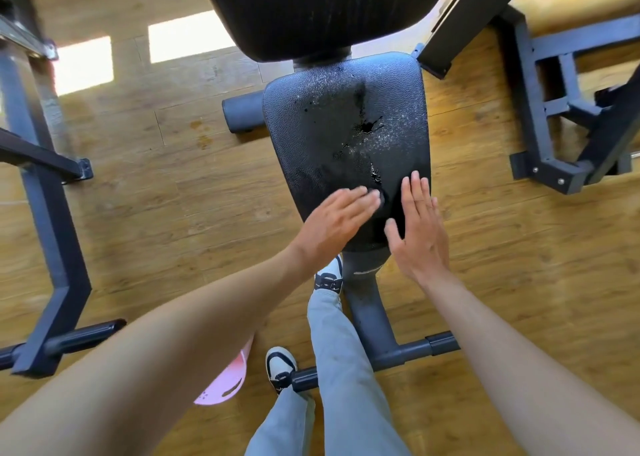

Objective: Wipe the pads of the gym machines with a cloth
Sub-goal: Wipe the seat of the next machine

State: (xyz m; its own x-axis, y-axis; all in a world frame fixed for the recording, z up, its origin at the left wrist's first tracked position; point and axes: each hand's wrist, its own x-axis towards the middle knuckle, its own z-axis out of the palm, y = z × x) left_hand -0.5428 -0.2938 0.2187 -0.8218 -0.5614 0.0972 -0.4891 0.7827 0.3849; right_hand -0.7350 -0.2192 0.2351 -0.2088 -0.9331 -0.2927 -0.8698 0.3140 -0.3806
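Observation:
A black textured seat pad (325, 133) of a gym bench lies in the middle of the view, with worn spots and wet-looking patches on its surface. A second black back pad (311, 8) rises beyond it at the top. My left hand (337, 221) reaches over the pad's near left part with its fingers straight. My right hand (419, 227) hovers flat over the pad's near right edge, fingers straight and together. Neither hand holds anything. A pink object (225, 383), possibly a cloth, shows under my left forearm; I cannot tell what it is.
The bench's dark metal post and foot bar (415, 350) stand by my legs and shoes. A foam roller (242, 112) sticks out left of the seat. Dark steel machine frames stand at the left (52, 213) and at the right (554, 109) on the wooden floor.

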